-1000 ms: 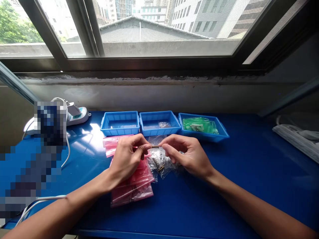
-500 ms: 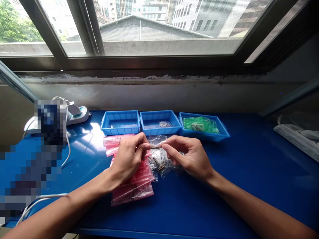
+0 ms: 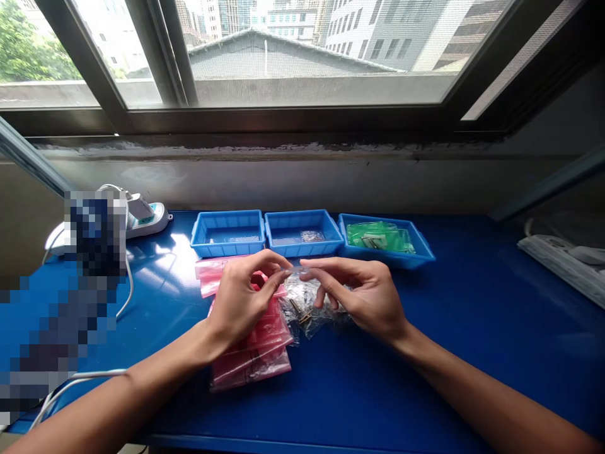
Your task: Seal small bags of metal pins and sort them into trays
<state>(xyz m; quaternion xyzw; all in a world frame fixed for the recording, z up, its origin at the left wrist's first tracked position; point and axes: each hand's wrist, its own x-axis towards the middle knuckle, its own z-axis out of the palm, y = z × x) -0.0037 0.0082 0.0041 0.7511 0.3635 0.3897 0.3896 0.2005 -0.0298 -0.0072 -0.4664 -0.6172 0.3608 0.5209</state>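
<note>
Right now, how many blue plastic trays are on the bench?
3, side by side: the left tray, the middle tray, and the right tray, which holds green bags. None seems hidden.

Three plastic trays [image 3: 302,250] in a row on counter [image 3: 454,378], back edge, right under window [image 3: 302,57]. Left and middle trays hold small bits, right tray has zip bags [image 3: 380,236] in it. Stack of zip bags [image 3: 250,369] in front of left tray, bags of pins [image 3: 302,312] just right of stack. Left hand [image 3: 246,302] over stack, right hand [image 3: 359,296] over pin bags. Power strip [image 3: 151,217] back left, another power strip [image 3: 562,261] far right.
</note>
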